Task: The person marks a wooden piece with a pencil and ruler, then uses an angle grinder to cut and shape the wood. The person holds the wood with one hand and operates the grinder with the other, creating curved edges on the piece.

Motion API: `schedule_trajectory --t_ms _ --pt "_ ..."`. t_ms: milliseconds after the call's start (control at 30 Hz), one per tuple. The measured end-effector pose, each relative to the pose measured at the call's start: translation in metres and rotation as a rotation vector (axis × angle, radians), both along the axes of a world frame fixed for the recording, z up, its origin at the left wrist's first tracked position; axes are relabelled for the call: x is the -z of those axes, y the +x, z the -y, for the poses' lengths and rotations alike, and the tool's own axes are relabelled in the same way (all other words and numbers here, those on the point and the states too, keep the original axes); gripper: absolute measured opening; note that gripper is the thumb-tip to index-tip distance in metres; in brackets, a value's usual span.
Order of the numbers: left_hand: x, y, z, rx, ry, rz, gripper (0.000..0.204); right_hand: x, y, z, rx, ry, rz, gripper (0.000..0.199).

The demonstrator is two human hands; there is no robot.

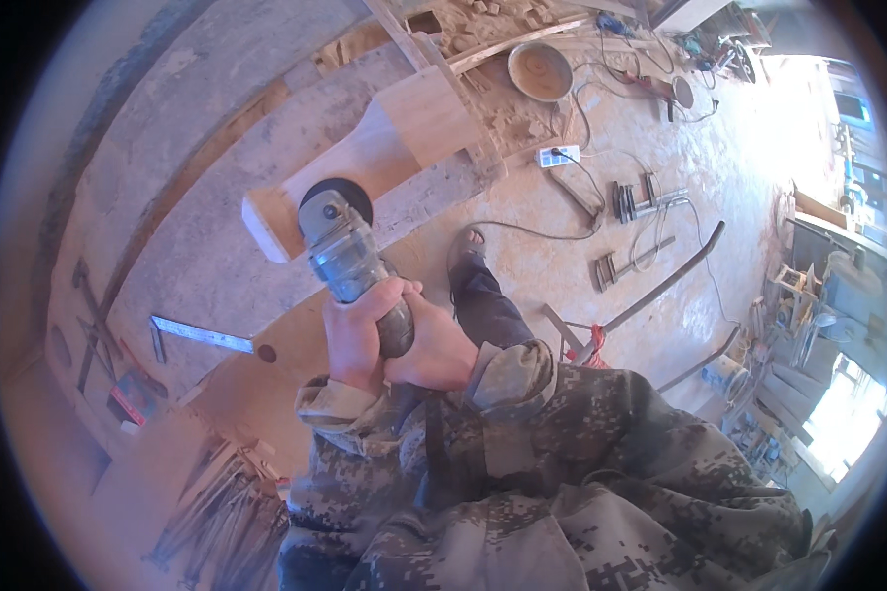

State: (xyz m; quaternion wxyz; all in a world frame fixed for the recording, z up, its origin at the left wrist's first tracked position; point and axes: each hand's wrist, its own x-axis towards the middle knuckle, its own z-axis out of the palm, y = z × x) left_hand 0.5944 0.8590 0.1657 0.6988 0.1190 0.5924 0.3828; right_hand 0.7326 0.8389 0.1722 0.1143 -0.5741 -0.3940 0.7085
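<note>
Both my hands are wrapped round the body of an angle grinder (345, 258). My left hand (358, 330) grips it on the left side, and my right hand (431, 345) closes round its rear end from the right. The grinder's dark round disc (337, 201) lies over the curved hollow of a pale wooden workpiece (375, 146); whether it touches the wood I cannot tell. That workpiece has a squared block at its upper right end and a raised end at its lower left. It rests on a worn, dusty bench (443, 192).
A metal try square (202, 333) lies left of my hands. On the floor to the right are a white power strip (559, 156), cords and several bar clamps (650, 202). A round pan (540, 71) sits among wood scraps beyond the bench. Wooden sticks (229, 507) are piled at lower left.
</note>
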Motion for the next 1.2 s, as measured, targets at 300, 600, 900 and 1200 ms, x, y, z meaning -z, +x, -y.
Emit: schedule_trajectory --t_ms 300,600,900,1200 --pt "-0.033 0.028 -0.003 -0.057 0.211 0.098 0.041 -0.007 0.039 -0.025 0.114 0.274 -0.202 0.082" --pt "0.031 0.076 -0.024 -0.388 -0.009 0.270 0.071 -0.057 0.157 -0.054 0.328 0.318 0.017 0.046" --pt "0.060 0.075 -0.122 -0.201 -0.102 -0.611 0.057 -0.069 0.236 -0.040 0.474 0.258 0.032 0.058" --pt "0.073 0.049 -0.168 0.322 0.099 -1.048 0.077 -0.070 0.268 -0.052 0.537 0.228 0.023 0.053"
